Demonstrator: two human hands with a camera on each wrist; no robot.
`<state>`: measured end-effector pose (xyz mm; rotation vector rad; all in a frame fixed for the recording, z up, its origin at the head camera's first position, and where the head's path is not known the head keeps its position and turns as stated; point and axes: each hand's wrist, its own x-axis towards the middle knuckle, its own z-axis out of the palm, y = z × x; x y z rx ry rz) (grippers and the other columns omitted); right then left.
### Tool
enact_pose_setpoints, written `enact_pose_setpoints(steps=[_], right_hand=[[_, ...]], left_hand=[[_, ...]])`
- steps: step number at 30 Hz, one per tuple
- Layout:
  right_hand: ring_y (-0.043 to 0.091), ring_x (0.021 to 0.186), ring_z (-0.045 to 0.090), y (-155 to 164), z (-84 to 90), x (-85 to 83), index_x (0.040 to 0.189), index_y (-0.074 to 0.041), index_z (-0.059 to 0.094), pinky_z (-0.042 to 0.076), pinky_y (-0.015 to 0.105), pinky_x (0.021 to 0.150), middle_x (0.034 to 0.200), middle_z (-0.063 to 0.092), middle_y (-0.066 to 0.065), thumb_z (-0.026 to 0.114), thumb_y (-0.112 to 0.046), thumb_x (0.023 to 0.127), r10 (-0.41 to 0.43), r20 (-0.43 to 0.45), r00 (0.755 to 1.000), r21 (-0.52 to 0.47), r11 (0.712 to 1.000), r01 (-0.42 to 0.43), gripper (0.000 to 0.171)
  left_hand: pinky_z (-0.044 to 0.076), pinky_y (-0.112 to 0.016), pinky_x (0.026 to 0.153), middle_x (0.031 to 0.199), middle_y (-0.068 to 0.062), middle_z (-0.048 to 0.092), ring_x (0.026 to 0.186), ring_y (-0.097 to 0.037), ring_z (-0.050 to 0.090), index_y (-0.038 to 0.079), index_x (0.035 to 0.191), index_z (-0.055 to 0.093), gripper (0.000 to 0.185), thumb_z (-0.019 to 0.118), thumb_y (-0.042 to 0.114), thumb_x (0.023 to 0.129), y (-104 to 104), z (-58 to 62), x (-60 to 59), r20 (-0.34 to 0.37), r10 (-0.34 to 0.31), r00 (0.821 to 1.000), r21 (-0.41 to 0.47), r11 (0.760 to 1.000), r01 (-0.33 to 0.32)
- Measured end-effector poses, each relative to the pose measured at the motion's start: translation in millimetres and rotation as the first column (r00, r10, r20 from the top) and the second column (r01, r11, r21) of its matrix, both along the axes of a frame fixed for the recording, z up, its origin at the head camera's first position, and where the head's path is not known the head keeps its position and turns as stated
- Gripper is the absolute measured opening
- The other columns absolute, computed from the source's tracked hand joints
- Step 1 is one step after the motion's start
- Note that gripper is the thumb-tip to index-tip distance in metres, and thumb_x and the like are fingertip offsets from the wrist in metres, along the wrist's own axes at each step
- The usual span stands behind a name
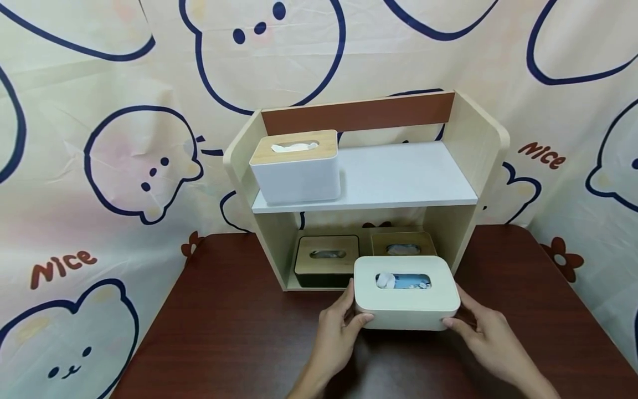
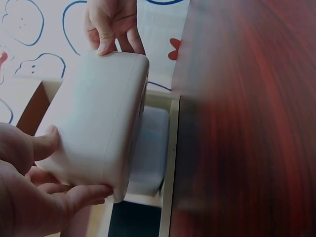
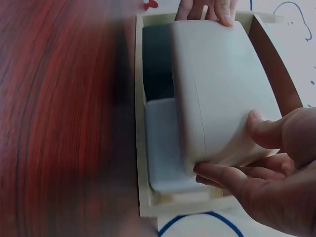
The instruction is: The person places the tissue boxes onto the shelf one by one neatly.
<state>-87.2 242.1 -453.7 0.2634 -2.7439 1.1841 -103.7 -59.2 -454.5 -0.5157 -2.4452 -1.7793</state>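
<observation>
Cream tissue box (image 1: 406, 293), held at both short ends: the left hand (image 1: 339, 332) curls thumb and fingers round its left end, the right hand (image 1: 485, 338) round its right end, each grip closed on the box. Long axis runs left to right; the slotted lid faces up. The box sits just above the tabletop (image 1: 224, 332), directly before the shelf unit (image 1: 478, 144). Behind it, in the lower bay, stand a black box (image 1: 326, 261) and a wood-lidded box (image 1: 402, 244); a white box (image 1: 296, 166) occupies the upper shelf.
</observation>
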Motion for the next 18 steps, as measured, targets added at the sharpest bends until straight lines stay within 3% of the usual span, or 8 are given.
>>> enact_pose_setpoints(steps=[11, 18], right_hand=[[-0.003, 0.043, 0.030, -27.1, 6.7, -4.2, 0.164, -0.005, 0.043, 0.039, 0.021, 0.045, 0.057, 0.039, -0.015, 0.080, -0.022, 0.098, 0.053, -0.040, 0.998, -0.050, 0.997, -0.055, 0.078], [-0.007, 0.041, 0.028, -34.5, 14.3, -3.1, 0.163, -0.003, 0.045, 0.038, 0.021, 0.042, 0.053, 0.036, -0.017, 0.081, -0.024, 0.097, 0.046, -0.062, 0.997, -0.053, 0.997, -0.049, 0.078]], left_hand=[[0.057, -0.035, 0.106, 0.166, -0.025, 0.041, 0.146, -0.035, 0.053, -0.006, 0.163, 0.033, 0.078, 0.072, 0.022, 0.102, -27.4, 3.5, 3.3, 0.030, 0.044, 0.999, 0.016, 0.999, -0.045], [0.058, -0.029, 0.103, 0.165, -0.021, 0.044, 0.141, -0.029, 0.058, -0.002, 0.163, 0.037, 0.077, 0.075, 0.018, 0.099, -33.4, 11.5, 3.2, 0.035, 0.075, 0.997, 0.008, 0.997, -0.075]])
